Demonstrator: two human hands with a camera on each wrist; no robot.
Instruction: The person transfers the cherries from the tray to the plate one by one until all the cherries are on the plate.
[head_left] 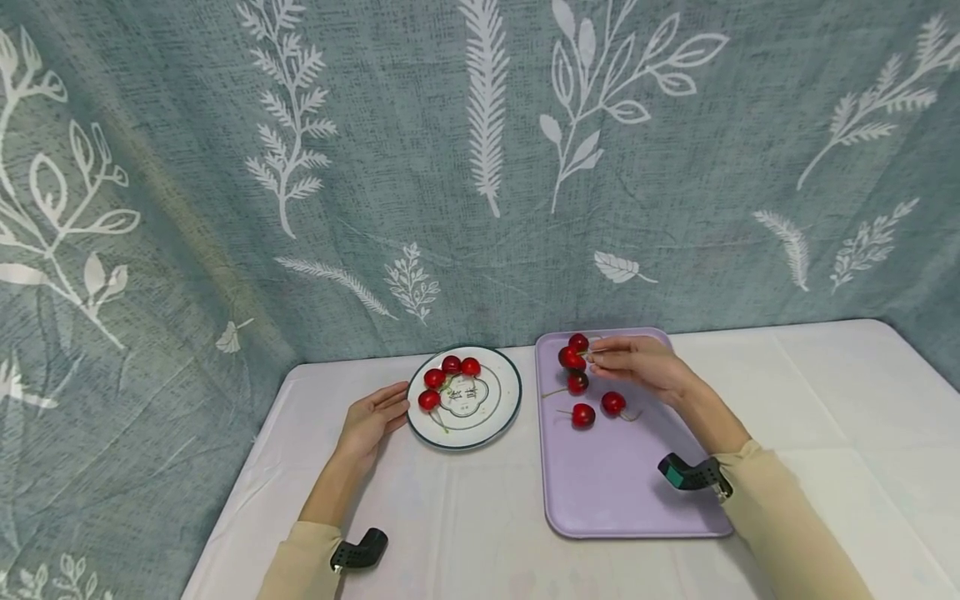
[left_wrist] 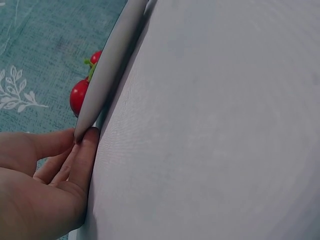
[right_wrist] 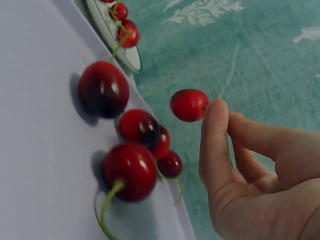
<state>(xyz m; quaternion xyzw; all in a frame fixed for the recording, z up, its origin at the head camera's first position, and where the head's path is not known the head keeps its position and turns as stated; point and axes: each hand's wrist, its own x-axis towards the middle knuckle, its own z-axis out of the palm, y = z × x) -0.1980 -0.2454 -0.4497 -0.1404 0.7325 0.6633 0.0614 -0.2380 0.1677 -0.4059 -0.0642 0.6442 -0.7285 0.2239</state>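
Right fingers [right_wrist: 215, 132] pinch a cherry [right_wrist: 189, 106] at its stem end, left fingers [left_wrist: 86, 157] plate [head_left: 497, 414] rim. Cherry likely light, slick, bruisable; hold by stem.

1. Cherries [right_wrist: 189, 106]: ten; four on plate [head_left: 501, 406], five on tray [head_left: 611, 487], one in right hand [head_left: 641, 363].
2. Plates: one.
3. Trays: one.
4. Hands: two, counting left hand [head_left: 367, 421].
5. Wrist cameras [head_left: 692, 474]: two.
6. Tables [head_left: 480, 521]: one.

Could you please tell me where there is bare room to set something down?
The near half of the lavender rectangular tray is bare, between the glossy red cherries and its near rim. The white tablecloth is bare in front of the round white dark-rimmed plate. Crowded: the tray's far half, near the right hand, and the plate's far-left part.
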